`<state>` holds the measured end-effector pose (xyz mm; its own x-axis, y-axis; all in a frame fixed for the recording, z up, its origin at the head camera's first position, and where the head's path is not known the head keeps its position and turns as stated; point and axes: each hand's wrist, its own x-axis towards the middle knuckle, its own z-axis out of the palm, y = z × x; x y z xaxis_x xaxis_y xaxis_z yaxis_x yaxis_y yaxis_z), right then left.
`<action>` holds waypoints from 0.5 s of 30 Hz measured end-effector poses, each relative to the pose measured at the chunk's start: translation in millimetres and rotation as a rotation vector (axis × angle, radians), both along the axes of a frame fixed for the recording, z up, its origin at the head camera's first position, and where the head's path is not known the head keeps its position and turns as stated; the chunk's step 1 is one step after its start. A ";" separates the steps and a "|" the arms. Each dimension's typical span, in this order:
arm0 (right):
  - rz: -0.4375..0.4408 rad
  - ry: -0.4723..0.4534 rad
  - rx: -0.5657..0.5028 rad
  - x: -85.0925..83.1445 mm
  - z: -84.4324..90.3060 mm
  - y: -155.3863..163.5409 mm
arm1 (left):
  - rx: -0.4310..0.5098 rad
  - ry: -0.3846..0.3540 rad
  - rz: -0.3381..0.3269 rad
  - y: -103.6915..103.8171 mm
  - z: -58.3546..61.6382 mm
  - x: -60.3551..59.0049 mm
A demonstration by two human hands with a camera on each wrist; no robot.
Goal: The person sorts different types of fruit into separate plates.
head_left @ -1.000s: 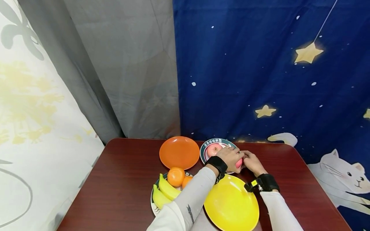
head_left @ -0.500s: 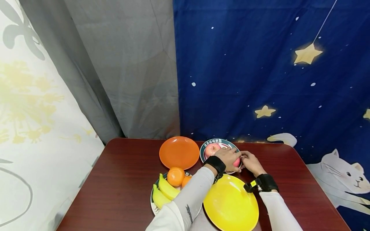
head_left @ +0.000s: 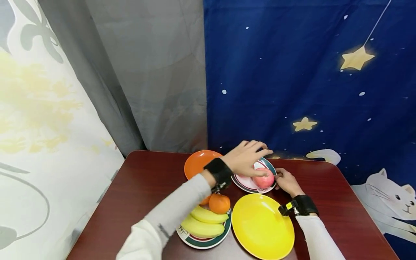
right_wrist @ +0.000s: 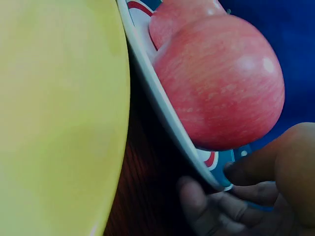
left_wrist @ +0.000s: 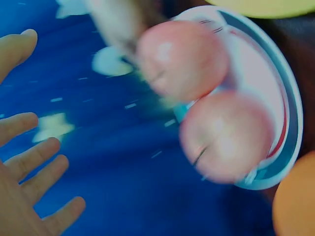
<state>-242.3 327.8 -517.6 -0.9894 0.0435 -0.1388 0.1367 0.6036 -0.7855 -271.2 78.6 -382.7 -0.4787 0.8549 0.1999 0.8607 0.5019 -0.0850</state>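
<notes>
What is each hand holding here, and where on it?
The right hand pinches the rim of the plate that carries two apples. The left hand is above it, fingers spread, holding nothing.

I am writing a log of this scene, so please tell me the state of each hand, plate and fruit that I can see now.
left hand: open, fingers spread, above the patterned plate, holding nothing
right hand: pinches the patterned plate's rim
patterned plate: on the table, holds two apples
apples: lying side by side on that plate
yellow plate: bare
orange plate: bare, partly hidden by the left wrist
fruit plate: holds bananas and an orange
</notes>
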 end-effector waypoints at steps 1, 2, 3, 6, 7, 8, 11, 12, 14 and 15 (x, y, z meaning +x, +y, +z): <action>0.001 0.006 0.027 3.6 1.2 1.0 | 0.021 0.009 -0.015 -12.0 6.8 5.2; 0.004 0.010 0.056 8.2 2.3 2.2 | 0.039 0.005 -0.025 -24.6 11.9 11.8; 0.007 0.012 0.076 13.8 3.3 3.6 | 0.060 0.000 -0.037 -37.5 15.4 19.1; 0.033 0.004 0.091 35.0 4.6 7.8 | 0.107 -0.027 -0.061 -75.8 16.7 43.7; 0.043 -0.005 0.093 42.7 5.0 9.1 | 0.114 -0.041 -0.065 -87.6 14.0 52.3; 0.051 -0.014 0.094 50.4 5.8 10.0 | 0.124 -0.056 -0.065 -98.4 9.8 60.5; 0.069 -0.048 0.096 71.7 7.1 10.9 | 0.149 -0.088 -0.055 -123.0 -9.9 82.8; 0.068 -0.064 0.097 77.8 7.2 10.4 | 0.155 -0.104 -0.048 -128.7 -18.6 89.1; 0.067 -0.095 0.086 87.6 6.4 8.5 | 0.157 -0.132 -0.029 -137.2 -36.6 98.9; 0.068 -0.109 0.084 91.4 5.2 7.2 | 0.154 -0.144 -0.016 -140.1 -45.8 102.6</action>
